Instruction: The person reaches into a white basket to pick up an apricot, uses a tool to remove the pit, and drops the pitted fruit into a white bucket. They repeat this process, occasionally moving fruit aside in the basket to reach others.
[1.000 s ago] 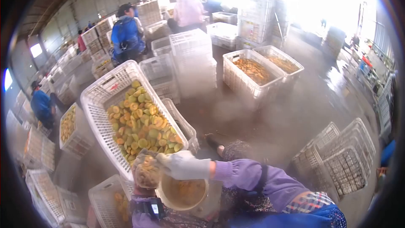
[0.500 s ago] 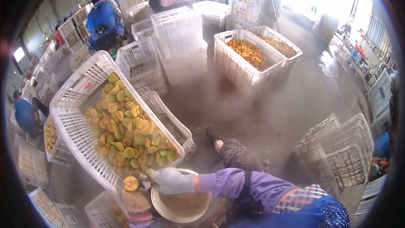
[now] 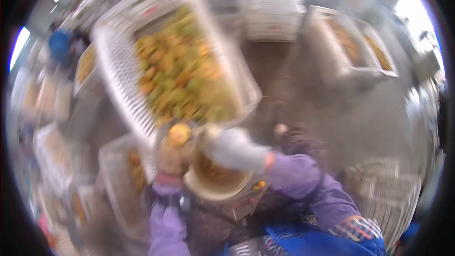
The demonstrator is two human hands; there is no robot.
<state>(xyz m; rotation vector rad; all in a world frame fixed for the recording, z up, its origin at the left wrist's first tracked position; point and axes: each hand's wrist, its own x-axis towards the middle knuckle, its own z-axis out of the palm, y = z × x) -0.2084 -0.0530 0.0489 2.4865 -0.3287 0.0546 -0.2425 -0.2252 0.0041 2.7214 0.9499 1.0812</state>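
Note:
My left hand point(image 3: 174, 156), in a brownish glove, grips a yellow-orange cut fruit point(image 3: 179, 134) at the near corner of a white crate. The fruit's exact kind is blurred. My right hand point(image 3: 237, 148), in a pale grey glove, is closed beside it; what its fingers hold is smeared by motion. Below both hands stands a cream bucket point(image 3: 215, 190) with brownish contents, partly hidden by the right hand. Just beyond the hands, the tilted white crate point(image 3: 124, 78) is heaped with green and orange halved fruit point(image 3: 177, 71).
Another white crate point(image 3: 116, 185) with orange pieces stands at lower left. Two crates point(image 3: 327, 50) of orange fruit sit at the far right, and stacked white crates point(image 3: 272, 7) stand at the back. Empty-looking crates point(image 3: 388, 194) are at lower right. A blue-clad person point(image 3: 59, 47) is at far left.
The view has swung left and down, so the crate, bucket and hands appear higher and further right. My left hand still holds the cut fruit. Motion blur has increased.

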